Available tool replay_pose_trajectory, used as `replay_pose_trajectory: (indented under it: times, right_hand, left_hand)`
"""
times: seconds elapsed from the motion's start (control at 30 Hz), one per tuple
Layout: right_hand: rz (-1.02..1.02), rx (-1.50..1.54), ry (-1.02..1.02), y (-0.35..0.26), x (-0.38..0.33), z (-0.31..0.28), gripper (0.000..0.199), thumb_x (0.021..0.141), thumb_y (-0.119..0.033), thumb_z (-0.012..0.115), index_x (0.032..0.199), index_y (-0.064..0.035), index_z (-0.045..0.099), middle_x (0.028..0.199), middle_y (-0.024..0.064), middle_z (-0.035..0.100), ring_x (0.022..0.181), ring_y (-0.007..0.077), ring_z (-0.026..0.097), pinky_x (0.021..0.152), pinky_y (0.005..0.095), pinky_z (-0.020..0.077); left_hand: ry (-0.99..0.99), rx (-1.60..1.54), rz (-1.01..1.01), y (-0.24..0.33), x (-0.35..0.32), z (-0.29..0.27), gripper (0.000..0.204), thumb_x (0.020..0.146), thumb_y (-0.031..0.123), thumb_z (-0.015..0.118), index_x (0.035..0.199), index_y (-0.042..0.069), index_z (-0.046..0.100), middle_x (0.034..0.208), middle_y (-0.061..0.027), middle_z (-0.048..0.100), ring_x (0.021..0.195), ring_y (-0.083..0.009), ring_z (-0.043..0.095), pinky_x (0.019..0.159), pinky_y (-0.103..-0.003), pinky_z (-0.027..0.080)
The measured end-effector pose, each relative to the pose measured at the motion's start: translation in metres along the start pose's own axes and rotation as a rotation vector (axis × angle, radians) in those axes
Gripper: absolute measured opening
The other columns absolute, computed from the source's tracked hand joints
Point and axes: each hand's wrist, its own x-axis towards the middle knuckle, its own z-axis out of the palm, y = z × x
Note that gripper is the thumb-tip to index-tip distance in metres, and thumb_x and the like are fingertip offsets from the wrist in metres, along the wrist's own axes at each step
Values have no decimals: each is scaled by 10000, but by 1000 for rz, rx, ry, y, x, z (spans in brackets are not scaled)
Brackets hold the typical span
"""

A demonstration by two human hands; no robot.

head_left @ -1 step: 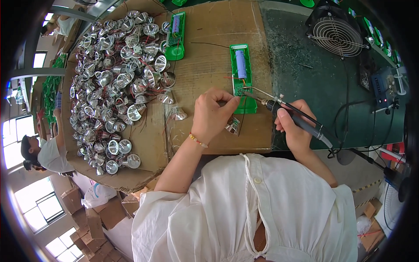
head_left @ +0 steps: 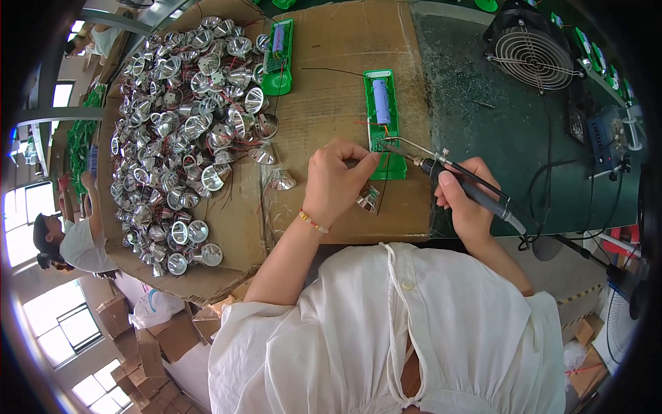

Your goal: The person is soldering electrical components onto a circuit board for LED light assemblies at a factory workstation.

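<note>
My right hand (head_left: 470,203) grips a soldering iron (head_left: 494,205) with a thin curved metal tube along it. The iron's tip meets a small green circuit board (head_left: 376,143) in an open green plastic housing (head_left: 395,168). A purple cylindrical battery (head_left: 380,103) lies in the same housing, above the board. Beside the board's lower left, my left hand (head_left: 334,176) pinches thumb and fingers together; what they hold is too small to make out. Just under those fingertips rests a silver reflector cup (head_left: 368,200), partly hidden. Thin red and dark wires stick out around the housing.
Many silver reflector cups (head_left: 165,124) with wires are heaped on cardboard (head_left: 331,41) at left. A second green housing (head_left: 278,81) lies beside them. A round fan (head_left: 527,58) and a blue box (head_left: 605,141) stand at right. Another person (head_left: 83,238) works far left.
</note>
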Motion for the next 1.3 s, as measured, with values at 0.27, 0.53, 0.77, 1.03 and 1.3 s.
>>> replay_pose_trajectory:
  times: [0.27,0.53,0.77,1.03,1.3]
  right_hand:
    - [-69,20,78,-3,-5,-3,151,815,-87,627,838,15,519,655,88,595,533,89,553,478,208,459]
    - [-66,69,81,2,-2,-10,159,817,-86,627,853,12,506,655,89,592,533,95,553,475,205,449]
    - [-137,56,159,2,9,-26,156,823,-87,619,860,10,504,650,81,584,526,90,540,476,201,440]
    - [-125,11,319,8,32,-59,142,818,-77,621,869,6,518,657,67,579,531,82,534,480,197,434]
    - [3,-19,282,16,31,-52,156,799,-65,646,862,-2,518,667,49,605,578,74,560,524,215,458]
  left_hand:
    - [-46,-44,11,1,3,-3,208,760,164,680,690,-28,639,673,-72,600,490,-117,578,461,-248,441]
    - [-23,11,39,0,5,-4,217,755,159,681,682,-40,635,661,-69,592,494,-122,568,465,-249,438]
    - [61,-221,0,-1,6,-9,176,779,162,664,789,-14,664,681,-43,644,623,-53,579,542,-216,462]
    - [-221,443,63,58,76,11,187,709,210,572,688,55,673,624,-114,637,570,-260,625,585,-337,508]
    - [74,540,334,118,306,61,192,679,299,615,771,156,705,754,-107,659,728,-290,640,702,-367,517]
